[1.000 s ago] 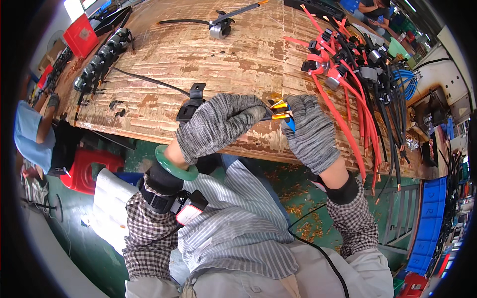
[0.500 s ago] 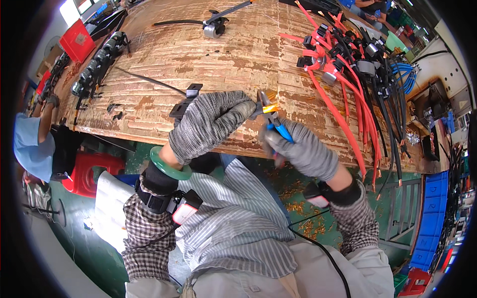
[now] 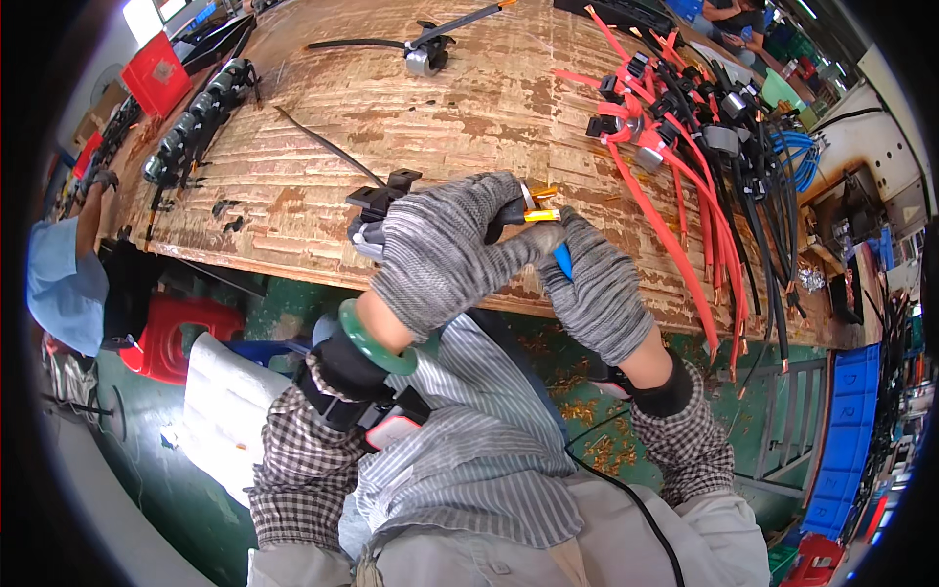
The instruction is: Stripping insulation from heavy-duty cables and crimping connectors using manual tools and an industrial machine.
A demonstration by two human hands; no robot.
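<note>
I am clenching my left hand (image 3: 452,249) around a black cable end (image 3: 377,201) at the table (image 3: 293,166) edge, while my right hand (image 3: 595,293), just beside it, is gripping blue-handled pliers (image 3: 548,230) angled toward it.

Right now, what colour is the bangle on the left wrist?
Green: the bangle sits just below the grey knit glove on the left hand, clearest in the head view.

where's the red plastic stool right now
In the head view, the red stool stands on the green floor at lower left, below the wooden workbench's front edge, beside a person's blue sleeve.
</note>
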